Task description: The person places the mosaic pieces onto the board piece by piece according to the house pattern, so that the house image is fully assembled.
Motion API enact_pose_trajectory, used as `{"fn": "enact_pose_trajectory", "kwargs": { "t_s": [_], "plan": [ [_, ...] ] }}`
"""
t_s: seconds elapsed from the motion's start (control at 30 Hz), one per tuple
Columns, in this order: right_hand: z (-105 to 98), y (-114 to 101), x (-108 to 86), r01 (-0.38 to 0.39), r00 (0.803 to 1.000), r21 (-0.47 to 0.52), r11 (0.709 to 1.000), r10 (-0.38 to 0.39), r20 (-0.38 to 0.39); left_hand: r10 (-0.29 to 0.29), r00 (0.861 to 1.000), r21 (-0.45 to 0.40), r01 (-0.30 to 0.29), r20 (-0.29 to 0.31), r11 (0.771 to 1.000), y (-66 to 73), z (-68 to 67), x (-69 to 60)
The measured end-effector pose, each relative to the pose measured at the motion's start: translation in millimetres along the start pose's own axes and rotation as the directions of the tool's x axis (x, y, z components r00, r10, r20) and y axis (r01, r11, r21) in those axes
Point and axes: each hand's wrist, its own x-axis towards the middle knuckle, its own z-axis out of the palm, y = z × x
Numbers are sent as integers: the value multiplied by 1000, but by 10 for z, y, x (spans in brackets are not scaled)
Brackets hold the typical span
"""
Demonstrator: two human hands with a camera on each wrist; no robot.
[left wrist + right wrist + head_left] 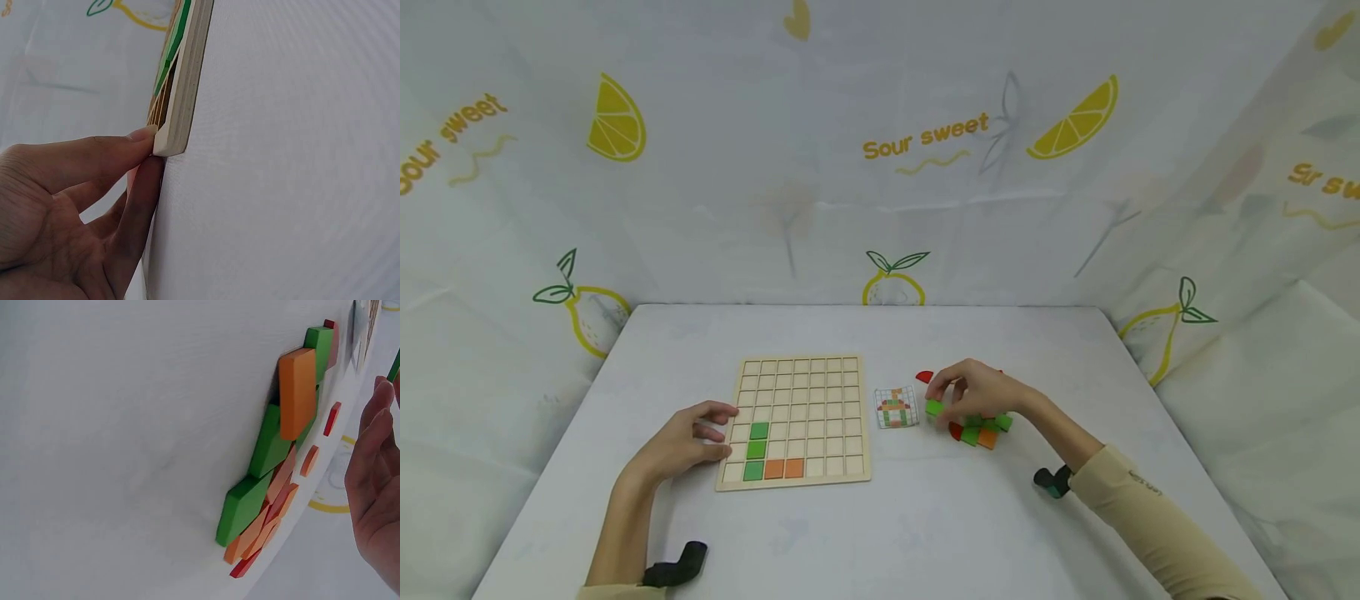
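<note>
A wooden grid board (pixel 837 421) lies on the table. In its lower left part sit several green square tiles (pixel 756 450) in a column and two orange square tiles (pixel 773 469) along the bottom row. My left hand (pixel 677 442) touches the board's left edge with its fingertips, fingers fairly straight. In the left wrist view, thumb and finger meet the rim of the board (pixel 181 119). To the right, my right hand (pixel 977 392) pinches a green square block (pixel 935 407) between thumb and fingers, above a pile of colored blocks, partly hidden by the hand.
A small pattern card (pixel 896 407) lies between board and pile. The pile holds green blocks (pixel 247 503), orange blocks (pixel 297 394) and red pieces (pixel 332 419). Dark wrist-worn devices show at the left wrist (pixel 677 565) and right wrist (pixel 1052 482). A printed cloth (pixel 737 167) hangs behind.
</note>
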Motion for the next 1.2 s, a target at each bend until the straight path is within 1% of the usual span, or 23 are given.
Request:
{"fn": "enact_pose_trajectory", "kwargs": {
  "t_s": [0.1,0.23,0.3,0.53,0.73,0.87,1.03,1.2],
  "plan": [
    [16,-72,50,23,1000,17,1000,-23,-7,-3,1000,5,3,-2,1000,5,-3,4],
    [78,-175,163,50,999,28,998,-50,-12,-5,1000,12,5,-3,1000,11,-7,9],
    [113,-241,240,59,998,28,998,-59,-6,-9,1000,9,9,-6,1000,14,-9,10],
    [242,-535,551,92,995,30,995,-93,41,13,1000,1,-13,1,1000,13,-7,-8],
    [416,-744,816,105,990,-25,994,-102,96,8,1000,-8,-8,-4,1000,8,-1,-13],
    [541,-836,987,128,985,-47,991,-121,127,9,1000,-8,-9,-5,1000,19,-5,-18],
    [697,-900,1174,148,975,-57,987,-136,175,3,1000,-8,-3,-2,1000,27,-8,-20],
    [838,-923,1294,134,979,-137,982,-110,169,-4,1000,-6,4,-6,1000,26,3,-21]
  ]
}}
